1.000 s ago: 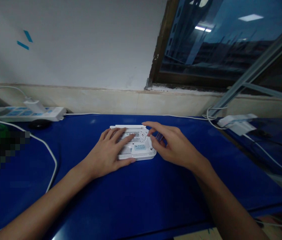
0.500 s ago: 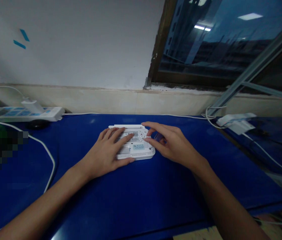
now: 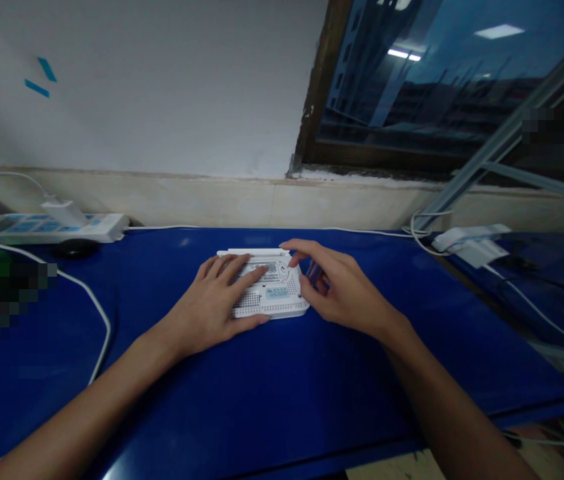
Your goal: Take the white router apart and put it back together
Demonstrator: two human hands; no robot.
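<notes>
A white vented device (image 3: pixel 278 300) with a small blue label lies on the blue table (image 3: pixel 272 393). My left hand (image 3: pixel 215 303) rests flat on its left half, fingers stretched across the top and thumb along the front edge. My right hand (image 3: pixel 335 287) is at the device's right edge. Its index finger reaches over the back right corner and its thumb touches the side. The other fingers are curled around a small purplish thing (image 3: pixel 313 272) that I cannot make out.
A white power strip (image 3: pixel 57 227) with a plugged adapter lies at the back left, and a white cable (image 3: pixel 97 310) loops from it across the table. Another white adapter (image 3: pixel 472 247) and cables sit at the back right under a dark window (image 3: pixel 437 80). A wall ledge runs behind the table.
My right hand has shifted slightly left, closer onto the device's right edge. My left hand and the device have stayed put.
</notes>
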